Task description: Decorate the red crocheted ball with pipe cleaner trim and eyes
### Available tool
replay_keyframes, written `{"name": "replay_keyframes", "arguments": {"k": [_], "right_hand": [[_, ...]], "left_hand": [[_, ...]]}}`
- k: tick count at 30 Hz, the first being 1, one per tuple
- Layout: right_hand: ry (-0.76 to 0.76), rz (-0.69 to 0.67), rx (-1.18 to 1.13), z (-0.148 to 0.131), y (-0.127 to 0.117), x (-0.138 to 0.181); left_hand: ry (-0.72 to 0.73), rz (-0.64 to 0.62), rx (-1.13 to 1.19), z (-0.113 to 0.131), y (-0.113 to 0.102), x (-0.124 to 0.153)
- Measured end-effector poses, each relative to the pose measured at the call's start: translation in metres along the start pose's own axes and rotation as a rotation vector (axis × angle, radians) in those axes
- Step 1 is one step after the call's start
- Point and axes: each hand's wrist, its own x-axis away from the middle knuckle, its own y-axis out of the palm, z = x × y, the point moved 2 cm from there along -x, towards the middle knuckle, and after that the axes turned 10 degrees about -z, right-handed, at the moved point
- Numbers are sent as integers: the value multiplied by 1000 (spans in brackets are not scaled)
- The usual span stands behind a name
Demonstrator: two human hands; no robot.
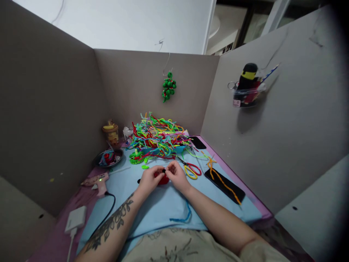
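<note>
Hands (150,179) (177,176) together, black bit (164,170), red piece (164,179)

Around my workspace, as I list it:
Left: one white charger block (75,219), cable (71,243) plugged in; one brown cup (111,136) by the left panel (51,94). Back panel (131,83): one hanging green-and-red ornament (169,86). Right panel (294,109): one clear holder (247,92), a black-and-yellow figure (248,75) inside.
</note>
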Motion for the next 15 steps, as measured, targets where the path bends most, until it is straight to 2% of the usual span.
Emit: {"name": "replay_keyframes", "arguments": {"k": [6,15], "right_hand": [[69,-51,-231,-6,4,-1],[136,-61,-359,0,4,-1]], "left_hand": [[74,3,-153,6,-2,1],[128,-57,-298,12,-5,3]]}}
